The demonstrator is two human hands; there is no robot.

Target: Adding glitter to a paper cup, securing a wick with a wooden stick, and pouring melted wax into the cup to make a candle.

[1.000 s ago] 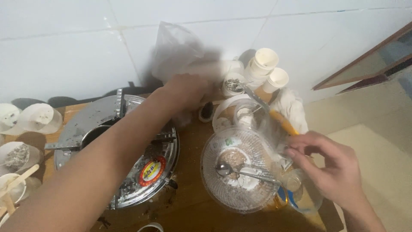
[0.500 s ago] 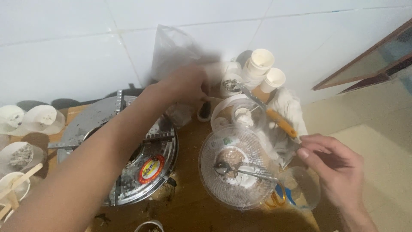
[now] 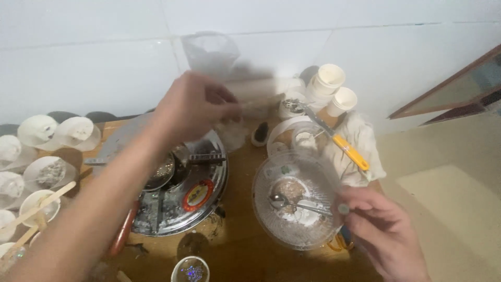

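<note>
White tiles back a cluttered wooden surface (image 3: 240,250). Left hand (image 3: 195,107) pinches a clear plastic bag (image 3: 211,52) up by the wall; right hand (image 3: 381,227), fingers closed, steadies the clear bowl (image 3: 297,201), spoon (image 3: 292,203) lying crosswise inside, handle toward it.

Bright even light, motion-blurred centre

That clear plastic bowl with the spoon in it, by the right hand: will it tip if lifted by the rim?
Probably light and flexible: the clear bowl looks thin-walled. The metal spoon lying loose inside could slide and shift the balance. The right hand touches one edge only, so tilting seems likely.
</note>
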